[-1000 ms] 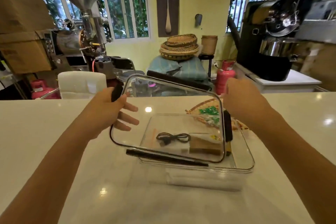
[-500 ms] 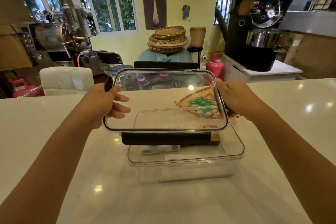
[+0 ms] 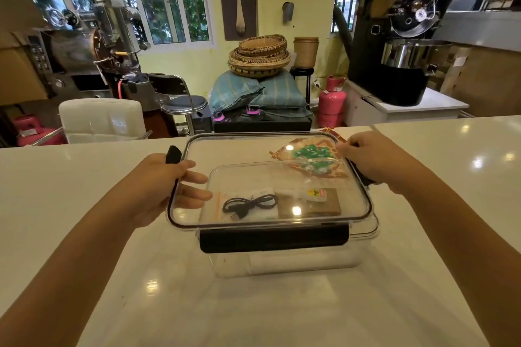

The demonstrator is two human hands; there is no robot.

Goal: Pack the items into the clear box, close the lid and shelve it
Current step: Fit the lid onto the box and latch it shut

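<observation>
- Your left hand (image 3: 166, 186) holds the lid (image 3: 267, 177) by its 9 o'clock edge. The thumb is on top and the fingers curl under, so it pinches the lid.
- Your right hand (image 3: 375, 160) grips the 3 o'clock edge, wrapped over the black clip there.
- The lid sits over the clear box (image 3: 284, 262), tipped a little and shifted toward 9 o'clock. It does not look pressed down yet.
- The long black clip (image 3: 275, 238) at 6 o'clock hangs loose over the front wall of the box.
- Inside the box you can see a black cable (image 3: 249, 204) in a small bag, and a brown packet (image 3: 310, 203) just beside it at 3 o'clock.
- A woven fan (image 3: 310, 156) with a green patch shows through the lid at 1 o'clock. I cannot tell if it is in the box or behind it.
- The box rests on the white counter (image 3: 84, 205), right in front of you.
- The packing looks mostly done. You still need to line up the lid, push it flat, snap the clips, and put the box on a shelf.
</observation>
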